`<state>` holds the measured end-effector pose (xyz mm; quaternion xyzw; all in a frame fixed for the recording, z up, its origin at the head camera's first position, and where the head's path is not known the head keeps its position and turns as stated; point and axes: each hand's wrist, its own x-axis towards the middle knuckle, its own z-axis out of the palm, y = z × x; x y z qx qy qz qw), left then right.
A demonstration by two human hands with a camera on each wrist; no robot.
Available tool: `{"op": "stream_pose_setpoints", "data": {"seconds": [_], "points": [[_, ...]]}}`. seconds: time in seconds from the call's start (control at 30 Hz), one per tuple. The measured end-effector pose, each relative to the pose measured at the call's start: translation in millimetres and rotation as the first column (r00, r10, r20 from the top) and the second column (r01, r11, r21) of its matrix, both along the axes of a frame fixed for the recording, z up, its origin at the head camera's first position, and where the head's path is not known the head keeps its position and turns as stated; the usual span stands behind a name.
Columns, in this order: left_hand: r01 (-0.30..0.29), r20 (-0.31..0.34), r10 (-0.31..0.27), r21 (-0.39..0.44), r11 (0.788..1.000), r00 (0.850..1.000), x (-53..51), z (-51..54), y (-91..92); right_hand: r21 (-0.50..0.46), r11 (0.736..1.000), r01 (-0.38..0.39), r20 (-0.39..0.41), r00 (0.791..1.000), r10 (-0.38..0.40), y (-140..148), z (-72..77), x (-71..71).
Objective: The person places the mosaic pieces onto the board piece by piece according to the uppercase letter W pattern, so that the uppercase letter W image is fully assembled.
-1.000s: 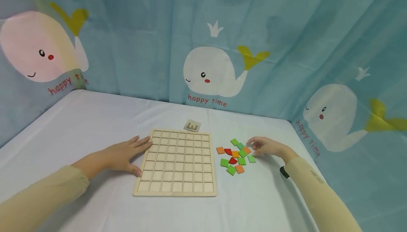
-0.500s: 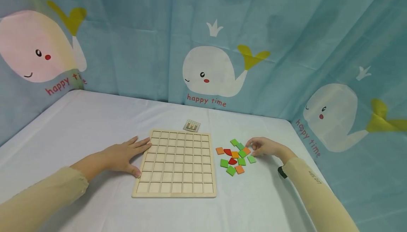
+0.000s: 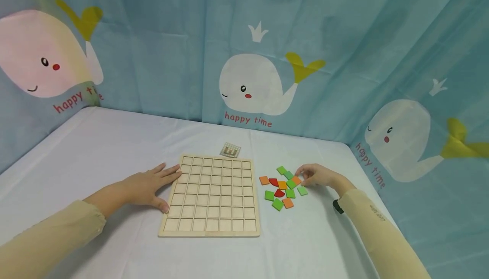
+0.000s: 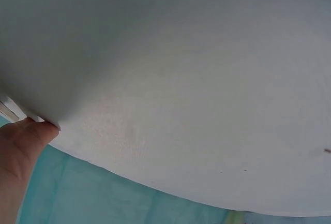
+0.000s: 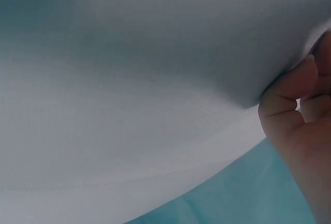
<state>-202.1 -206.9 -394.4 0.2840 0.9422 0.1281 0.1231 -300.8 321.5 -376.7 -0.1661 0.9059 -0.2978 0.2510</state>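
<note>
My left hand (image 3: pixel 147 187) lies with spread fingers along the left edge of a wooden grid board (image 3: pixel 209 233); the fingertips and thumb touch its rim. To the board's right is a loose group of flat tiles: several green squares, such as one green tile (image 3: pixel 277 204), several orange ones and two red rounded-edged pieces, one a red tile (image 3: pixel 279 193). My right hand (image 3: pixel 320 175) is at the group's right side, thumb and index finger bent about an orange tile (image 3: pixel 296 180) and pinching at its edges. In the right wrist view the right hand (image 5: pixel 295 110) shows curled fingers; no tile is visible there.
A small patterned card (image 3: pixel 230 149) lies just behind the board on the white tablecloth (image 3: pixel 133 143). Blue curtains (image 3: pixel 168 58) with whale prints hang around the table's back and sides. Under the right sleeve a black object (image 3: pixel 338 207) shows.
The right thumb has drawn in slightly toward the orange tile. The left hand and the board stay in place, and the head view has shifted a little.
</note>
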Motion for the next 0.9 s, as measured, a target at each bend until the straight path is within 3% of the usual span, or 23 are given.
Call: {"op": "stream_pose_setpoints", "data": {"seconds": [0.57,0.9], "points": [[0.001,-0.009,-0.001,-0.004,1.000,1.000,-0.1,0.2,0.4,0.004,1.000,0.003,0.005,1.000,-0.003,5,-0.8,2.5],[0.001,0.005,-0.001,-0.008,1.000,1.000,1.5,1.4,1.2,0.007,1.000,-0.018,0.051,0.999,0.017,6,1.4,19.4]]}}
